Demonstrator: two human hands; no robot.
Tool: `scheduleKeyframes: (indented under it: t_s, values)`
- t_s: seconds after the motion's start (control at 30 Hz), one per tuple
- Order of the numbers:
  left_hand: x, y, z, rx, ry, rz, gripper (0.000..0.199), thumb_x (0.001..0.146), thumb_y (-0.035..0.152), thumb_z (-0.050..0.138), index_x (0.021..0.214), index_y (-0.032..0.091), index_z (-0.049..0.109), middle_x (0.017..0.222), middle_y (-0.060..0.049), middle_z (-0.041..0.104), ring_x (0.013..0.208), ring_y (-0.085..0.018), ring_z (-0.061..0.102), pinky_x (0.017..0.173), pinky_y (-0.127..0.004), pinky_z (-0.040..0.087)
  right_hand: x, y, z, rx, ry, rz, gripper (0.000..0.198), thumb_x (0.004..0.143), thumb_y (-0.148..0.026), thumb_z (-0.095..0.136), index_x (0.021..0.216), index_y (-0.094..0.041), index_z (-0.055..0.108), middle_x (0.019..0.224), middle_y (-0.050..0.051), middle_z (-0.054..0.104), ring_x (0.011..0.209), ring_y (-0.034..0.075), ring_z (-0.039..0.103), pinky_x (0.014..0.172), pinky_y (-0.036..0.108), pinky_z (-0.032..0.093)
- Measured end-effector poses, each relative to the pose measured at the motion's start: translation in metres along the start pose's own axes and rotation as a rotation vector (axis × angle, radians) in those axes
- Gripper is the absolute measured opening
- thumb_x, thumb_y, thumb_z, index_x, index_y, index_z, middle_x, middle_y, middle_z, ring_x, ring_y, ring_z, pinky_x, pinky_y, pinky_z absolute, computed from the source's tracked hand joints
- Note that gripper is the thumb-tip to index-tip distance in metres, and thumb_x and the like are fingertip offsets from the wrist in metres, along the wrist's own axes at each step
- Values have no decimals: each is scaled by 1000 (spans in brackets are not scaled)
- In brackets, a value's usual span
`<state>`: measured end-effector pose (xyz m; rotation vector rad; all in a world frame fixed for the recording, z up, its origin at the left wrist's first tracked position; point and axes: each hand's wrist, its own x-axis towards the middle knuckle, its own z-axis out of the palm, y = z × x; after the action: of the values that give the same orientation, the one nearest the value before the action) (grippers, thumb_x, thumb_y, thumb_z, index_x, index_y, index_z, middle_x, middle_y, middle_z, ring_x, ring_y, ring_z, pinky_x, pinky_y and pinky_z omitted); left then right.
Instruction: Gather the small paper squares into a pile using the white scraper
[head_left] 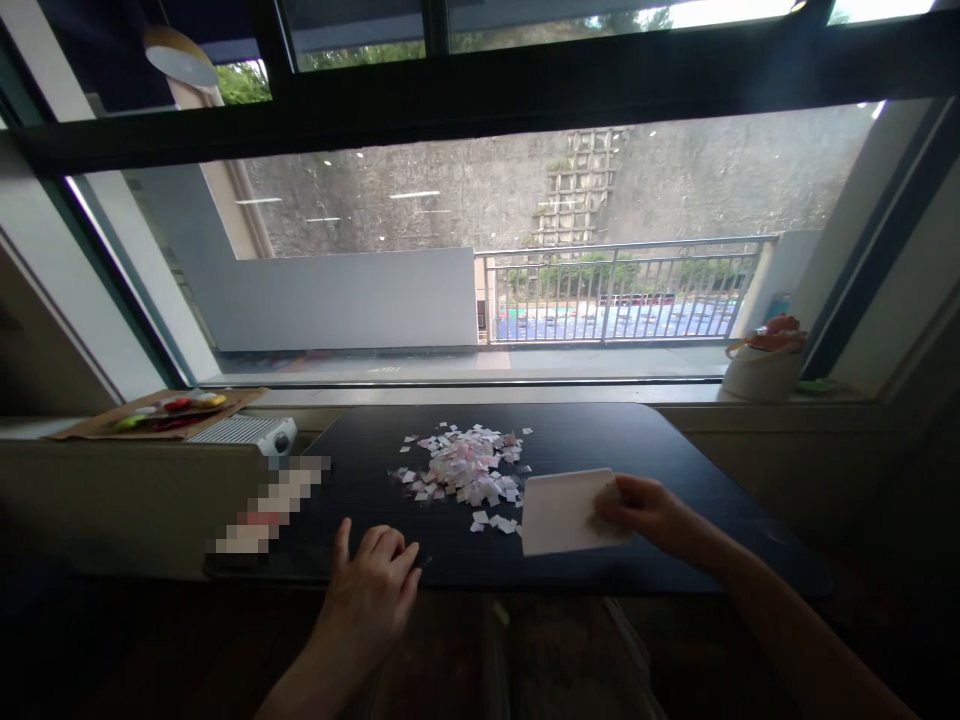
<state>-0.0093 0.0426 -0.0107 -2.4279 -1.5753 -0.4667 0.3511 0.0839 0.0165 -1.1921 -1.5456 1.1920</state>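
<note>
A heap of small white and pinkish paper pieces lies on the dark tabletop, with a few scraps scattered around it. My right hand pinches the right end of a white sheet of paper or thin card. The sheet's left edge reaches the loose scraps at the near right side of the heap. My left hand is at the table's near edge, left of the heap, with its fingers spread and nothing seen in them.
A pixelated patch covers something at the table's left edge. Beyond it are a white box with a dark knob and a brown board with colourful items. On the right sill stands a white container, in front of the large window.
</note>
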Motion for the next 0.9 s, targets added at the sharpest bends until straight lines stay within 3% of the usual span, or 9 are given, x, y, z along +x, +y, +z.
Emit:
scheduleKeyframes:
  t_s: [0.13, 0.63, 0.77, 0.9]
  values:
    - [1, 3, -1, 6, -11, -12, 28, 81, 20, 47, 99, 23, 68, 92, -6, 65, 96, -24, 55, 101, -66, 21, 8, 7, -4, 14, 115, -27, 42, 62, -54, 73, 76, -16, 65, 74, 4, 72, 70, 21, 68, 67, 34, 53]
    - [1, 3, -3, 29, -33, -10, 28, 82, 21, 46, 99, 24, 67, 92, -7, 66, 97, -25, 57, 100, -67, 22, 15, -7, 18, -31, 17, -47, 30, 66, -42, 73, 73, -15, 64, 69, 2, 71, 63, 18, 66, 58, 29, 51]
    - [2, 7, -3, 54, -5, -11, 27, 82, 19, 45, 97, 21, 67, 91, -7, 65, 97, -25, 56, 101, -67, 20, 26, -15, 36, 9, 46, -124, 33, 66, -47, 71, 74, -16, 62, 72, 3, 71, 71, 20, 68, 68, 33, 53]
    - [0, 6, -3, 53, -28, -12, 29, 82, 18, 44, 100, 22, 66, 92, -6, 65, 97, -23, 55, 102, -66, 20, 39, -8, 51, -3, 48, -132, 36, 63, -50, 73, 70, -17, 61, 69, 1, 70, 67, 19, 66, 66, 33, 52]
